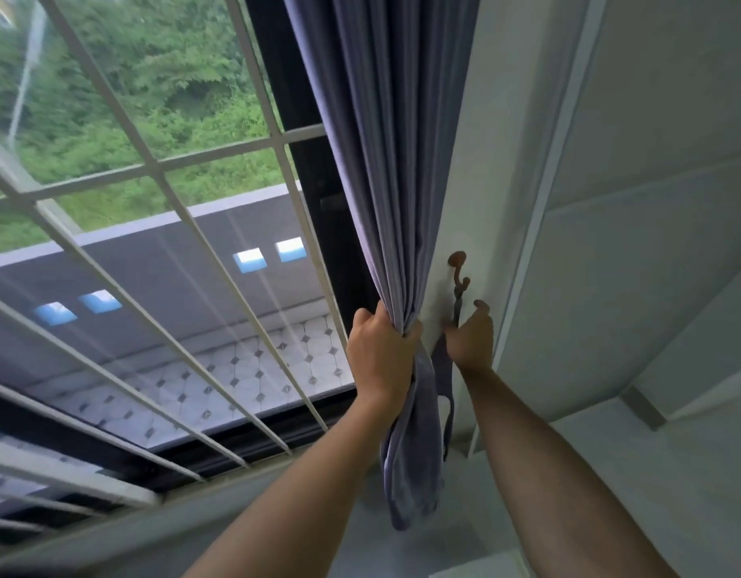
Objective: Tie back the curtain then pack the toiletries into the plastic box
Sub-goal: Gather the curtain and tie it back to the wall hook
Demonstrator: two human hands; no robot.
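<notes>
the left hand [381,352] is wrapped tight around the gathered purple curtain [385,160], fingers curled right round the bunched folds, squeezing them into a narrow rope beside the white wall [477,181]. below the grip the curtain's loose tail hangs down, past the forearm, towards the sill. just beside it, the right hand [471,342] is up against the wall, thumb and fingers pinching the dark tieback strap [443,369], and the strap's upper end runs up to the small brown hook [458,271] fixed on the wall. the strap's lower loop dangles between the two wrists, close to the curtain's tail. the two hands are near each other but apart, curtain on one side, strap on the other. to the left, the white window grille [151,168] slants across the glass, with green bushes [130,77] and a tiled ledge [256,369] outside. no toiletries or plastic box in this view.
</notes>
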